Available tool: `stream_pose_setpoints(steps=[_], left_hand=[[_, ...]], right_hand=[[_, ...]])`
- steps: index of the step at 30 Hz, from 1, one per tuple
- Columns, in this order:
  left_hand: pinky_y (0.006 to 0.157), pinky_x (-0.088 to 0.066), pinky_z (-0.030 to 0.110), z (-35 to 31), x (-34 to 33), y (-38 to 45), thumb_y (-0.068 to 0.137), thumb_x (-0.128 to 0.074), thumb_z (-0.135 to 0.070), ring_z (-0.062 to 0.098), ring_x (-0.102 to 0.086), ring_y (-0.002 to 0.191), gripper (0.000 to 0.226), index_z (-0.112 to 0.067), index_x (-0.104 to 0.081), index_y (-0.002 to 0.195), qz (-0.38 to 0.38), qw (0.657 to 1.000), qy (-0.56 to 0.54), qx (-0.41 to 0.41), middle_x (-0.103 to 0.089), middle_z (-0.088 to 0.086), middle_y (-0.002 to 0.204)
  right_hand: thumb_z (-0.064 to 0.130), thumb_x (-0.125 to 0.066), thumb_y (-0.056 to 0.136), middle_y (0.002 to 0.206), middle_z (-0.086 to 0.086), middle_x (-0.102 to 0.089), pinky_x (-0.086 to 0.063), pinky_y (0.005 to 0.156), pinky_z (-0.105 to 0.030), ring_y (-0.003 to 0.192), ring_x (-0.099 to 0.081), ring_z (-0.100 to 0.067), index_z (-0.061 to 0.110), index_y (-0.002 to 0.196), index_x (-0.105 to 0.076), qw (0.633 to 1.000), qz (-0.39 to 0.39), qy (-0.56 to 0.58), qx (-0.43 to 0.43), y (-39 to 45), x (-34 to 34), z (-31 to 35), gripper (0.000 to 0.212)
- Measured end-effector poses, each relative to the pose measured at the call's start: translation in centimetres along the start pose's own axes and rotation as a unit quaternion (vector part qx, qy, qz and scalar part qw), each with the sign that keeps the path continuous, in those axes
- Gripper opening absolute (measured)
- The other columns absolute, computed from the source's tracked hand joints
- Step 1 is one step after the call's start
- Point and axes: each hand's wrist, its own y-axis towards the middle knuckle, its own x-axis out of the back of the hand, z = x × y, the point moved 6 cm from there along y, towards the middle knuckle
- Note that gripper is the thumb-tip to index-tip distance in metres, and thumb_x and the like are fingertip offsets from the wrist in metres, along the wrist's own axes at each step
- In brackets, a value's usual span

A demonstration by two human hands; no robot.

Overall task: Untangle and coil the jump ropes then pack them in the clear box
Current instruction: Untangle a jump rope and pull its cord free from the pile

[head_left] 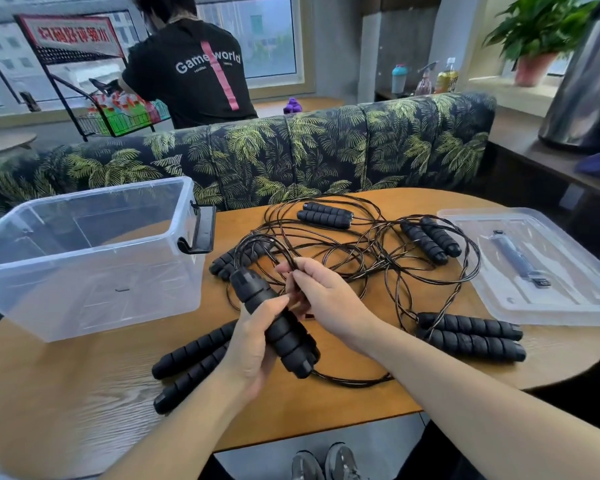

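Left hand [253, 344] grips paired foam handles [274, 320], right hand [326, 292] pinches cord [284, 261]; pulling hard likely tightens the tangle [354, 251] at table [84, 393] centre.

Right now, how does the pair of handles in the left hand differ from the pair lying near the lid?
The held handles are lifted off the table, gripped by the left hand; the pair near the lid lies flat, untouched. The held handles point away from the camera; the other pair lies crosswise. Both are black ribbed foam, paired side by side, with cords running into the tangle.
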Motion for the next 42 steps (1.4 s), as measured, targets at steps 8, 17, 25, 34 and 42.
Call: stream_pose_setpoints(steps=[8,17,25,34,42], left_hand=[[0.076,-0.059,0.045,-0.3,-0.4,-0.6,0.069,-0.074,-0.029,0.03,-0.064,0.09,0.049,-0.005,-0.064,0.111,0.013,0.999,-0.036,0.003,-0.066,0.015,0.096],[0.078,-0.058,0.039,-2.6,1.9,-0.4,0.075,-0.069,-0.027,0.024,-0.06,0.079,0.047,-0.01,-0.048,0.113,-0.036,0.971,-0.235,0.026,-0.057,0.01,0.081],[0.064,-0.058,0.033,-4.8,6.0,-0.8,0.093,-0.056,-0.03,0.019,-0.056,0.063,0.021,-0.011,-0.049,0.086,-0.118,0.957,-0.266,-0.006,-0.054,0.005,0.07],[0.048,-0.052,0.026,-5.2,6.4,-1.3,0.101,-0.043,-0.015,0.018,-0.054,0.034,0.044,-0.018,-0.046,0.058,-0.119,0.969,-0.212,-0.046,-0.058,-0.004,0.046],[0.1,-0.051,0.043,-1.8,2.7,-1.7,0.072,-0.072,-0.027,0.03,-0.068,0.117,0.076,-0.003,-0.048,0.14,-0.026,0.994,-0.09,0.055,-0.07,0.014,0.129]], right_hand=[[0.026,-0.048,0.106,0.104,0.007,-0.063,-0.05,0.085,-0.037,0.079,-0.053,0.0,0.026,0.118,-0.07,0.988,0.001,-0.141,0.056,0.1,0.4,-0.2,0.025],[0.045,-0.053,0.1,0.121,0.014,-0.065,-0.047,0.097,-0.022,0.112,-0.056,0.0,0.031,0.129,-0.059,0.906,0.104,-0.394,0.113,-0.9,1.8,-2.9,0.033],[0.041,-0.052,0.102,0.123,0.012,-0.066,-0.049,0.102,-0.029,0.115,-0.058,-0.007,0.03,0.129,-0.065,0.853,0.06,-0.512,0.083,0.4,5.7,-4.2,0.032],[0.03,-0.059,0.101,0.095,0.023,-0.066,-0.042,0.052,-0.008,0.062,-0.061,0.005,0.031,0.12,-0.071,0.934,-0.046,-0.35,0.056,0.7,7.1,-2.2,0.023],[0.018,-0.047,0.105,0.071,0.004,-0.049,-0.028,0.043,-0.019,0.054,-0.037,-0.006,0.014,0.122,-0.057,0.992,0.002,0.02,-0.125,0.7,5.7,-2.8,0.021]])
